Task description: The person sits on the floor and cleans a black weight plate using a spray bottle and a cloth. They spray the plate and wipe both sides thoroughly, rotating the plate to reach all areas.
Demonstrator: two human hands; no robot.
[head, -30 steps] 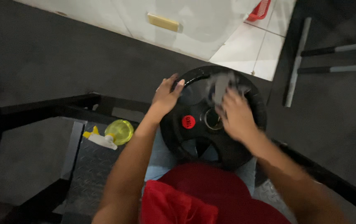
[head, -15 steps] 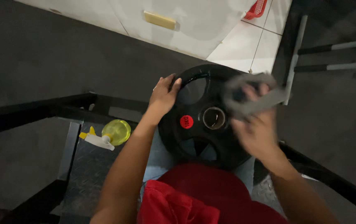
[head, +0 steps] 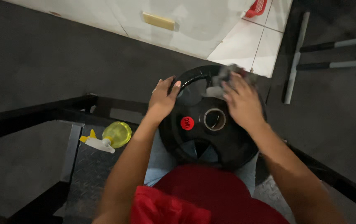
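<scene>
On the far rim of the black weight plate [head: 211,124], left hand [head: 162,99]: fingers curled and close together, gripping the plate's edge beside a grip slot. Right hand [head: 242,103]: fingers slightly spread, laid flat over a grey cloth [head: 227,74], pressing it against the plate's upper right face; cloth bunched and blurred at the fingertips. Plate: round, with a metal-ringed centre hole and a red round sticker, resting face-up across the person's lap, over light trousers [head: 161,159] and a red shirt [head: 211,199]. Left of the plate, on a dark patterned metal platform [head: 88,174] near its far edge: yellow spray bottle [head: 109,137] with white trigger head, lying on its side. Beyond: dark floor matting [head: 61,62], white tiled floor [head: 211,25], black frame bars [head: 41,112].
</scene>
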